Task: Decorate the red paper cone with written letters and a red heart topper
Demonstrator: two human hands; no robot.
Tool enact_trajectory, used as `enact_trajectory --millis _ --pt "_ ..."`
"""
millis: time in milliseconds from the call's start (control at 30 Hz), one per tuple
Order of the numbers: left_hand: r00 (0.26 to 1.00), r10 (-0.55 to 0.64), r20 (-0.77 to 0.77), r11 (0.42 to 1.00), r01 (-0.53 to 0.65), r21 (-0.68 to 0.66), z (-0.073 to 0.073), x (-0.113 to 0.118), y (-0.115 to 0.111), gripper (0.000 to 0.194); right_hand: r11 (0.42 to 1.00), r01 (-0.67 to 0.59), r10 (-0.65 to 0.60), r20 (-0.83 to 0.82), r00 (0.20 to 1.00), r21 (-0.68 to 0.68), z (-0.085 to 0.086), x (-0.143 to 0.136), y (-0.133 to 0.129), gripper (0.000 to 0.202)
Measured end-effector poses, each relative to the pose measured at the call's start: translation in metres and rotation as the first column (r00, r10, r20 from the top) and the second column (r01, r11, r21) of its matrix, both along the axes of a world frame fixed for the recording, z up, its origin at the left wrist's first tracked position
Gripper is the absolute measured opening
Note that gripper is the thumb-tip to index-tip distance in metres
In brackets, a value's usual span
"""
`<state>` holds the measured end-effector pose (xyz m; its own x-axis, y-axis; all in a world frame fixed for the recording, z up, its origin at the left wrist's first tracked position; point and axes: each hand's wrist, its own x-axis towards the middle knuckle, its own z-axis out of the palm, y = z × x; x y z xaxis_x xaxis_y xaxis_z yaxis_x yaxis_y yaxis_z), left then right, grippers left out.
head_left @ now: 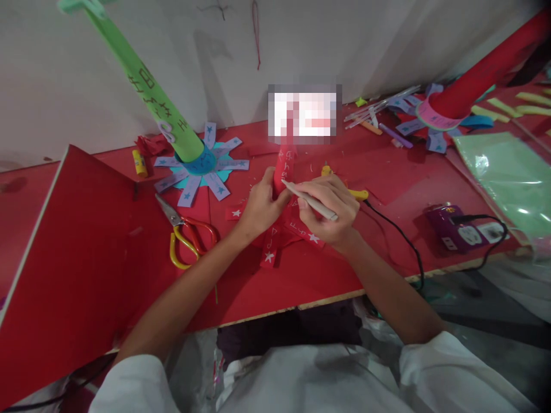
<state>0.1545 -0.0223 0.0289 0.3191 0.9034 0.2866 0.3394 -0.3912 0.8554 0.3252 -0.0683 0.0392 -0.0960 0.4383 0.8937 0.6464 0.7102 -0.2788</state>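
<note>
My left hand (pixel 263 203) is wrapped round a red paper tube (pixel 286 158) that stands upright and carries white lettering. My right hand (pixel 329 209) grips a pale marker pen (pixel 316 206), its tip touching or very close to the tube beside the letters. Round the tube's foot, red strips with white stars and writing lie fanned out, such as the front strip (pixel 269 252). A pixelated bright patch covers the area behind the tube's upper part. Scissors (pixel 185 229) with yellow and red handles lie left of my left hand, blades apart.
At the left stand a red board (pixel 73 252) and a green tube model (pixel 167 115) with a blue base. A yellow-handled tool (pixel 357 194) has a black cord running to a purple box (pixel 458 229). Clear sticks (pixel 383 106) and a plastic-wrapped green sheet (pixel 508 172) lie at right.
</note>
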Motion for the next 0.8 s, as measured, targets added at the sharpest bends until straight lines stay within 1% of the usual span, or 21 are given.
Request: enact_trajectory --millis 100,233,300,400,500,667,733,800 --pt "1.000 0.009 -0.001 1.000 -0.009 0.003 0.000 0.000 0.000 0.019 0.999 -0.033 0.034 -0.027 0.999 0.030 -0.001 0.000 0.001 0.023" --pt "1.000 0.003 -0.003 1.000 -0.003 0.013 -0.003 0.000 0.002 0.022 0.999 -0.053 0.054 -0.023 0.998 0.008 -0.002 0.000 0.002 0.026" --pt "0.999 -0.026 0.030 0.999 0.025 0.024 -0.005 -0.001 0.004 0.031 0.998 -0.057 0.057 -0.021 0.998 0.006 -0.002 0.000 0.001 0.027" --pt "0.991 -0.110 0.080 0.993 0.106 0.047 -0.007 -0.003 0.006 0.047 0.998 -0.056 0.057 -0.040 0.998 0.033 0.000 0.001 0.000 0.028" --pt "0.982 -0.169 0.082 0.986 0.167 0.030 -0.011 -0.005 0.009 0.061 0.997 -0.045 0.048 -0.060 0.997 0.060 0.003 0.003 -0.002 0.025" --pt "0.982 -0.165 0.089 0.984 0.169 -0.049 -0.023 -0.008 0.016 0.084 0.997 -0.045 0.049 -0.082 0.995 0.059 0.004 0.007 -0.004 0.020" --pt "0.981 -0.174 0.080 0.980 0.180 -0.078 -0.025 -0.009 0.019 0.086 0.998 -0.028 0.032 -0.075 0.997 0.049 0.003 0.007 -0.004 0.019" --pt "0.985 -0.172 0.030 0.981 0.174 -0.086 -0.024 -0.010 0.020 0.085 0.999 0.005 -0.002 -0.059 0.998 0.040 0.002 0.007 -0.004 0.018"
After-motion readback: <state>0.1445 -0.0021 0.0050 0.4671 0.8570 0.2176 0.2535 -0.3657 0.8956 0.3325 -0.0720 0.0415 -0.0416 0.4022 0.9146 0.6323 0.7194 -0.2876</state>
